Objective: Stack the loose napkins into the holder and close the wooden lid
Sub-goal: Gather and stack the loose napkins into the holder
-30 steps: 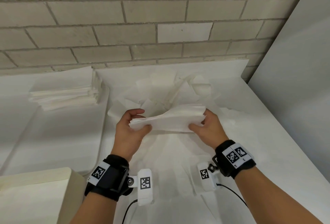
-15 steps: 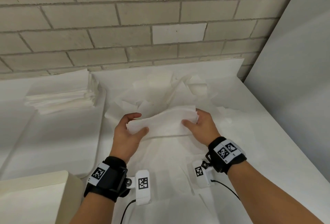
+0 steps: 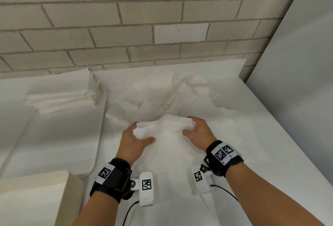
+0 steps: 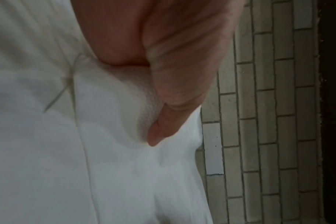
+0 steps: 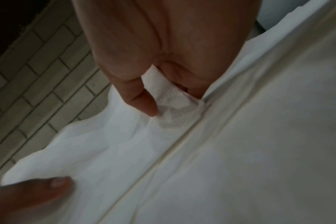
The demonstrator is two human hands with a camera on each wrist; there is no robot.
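Left hand (image 3: 134,140) and right hand (image 3: 199,133) each grip one end of a napkin bundle (image 3: 164,126), held low over the table (image 3: 252,153). More loose napkins (image 3: 162,96) lie beyond; a squared stack (image 3: 61,94) sits far left. Task looks early: the wooden lid is not identifiable. Versus 1.0 s ago: bundle lower, ends squeezed closer.

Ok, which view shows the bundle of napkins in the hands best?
The head view: the whole napkin bundle shows, left hand and right hand gripping its ends. Each wrist view shows only one end under a thumb.
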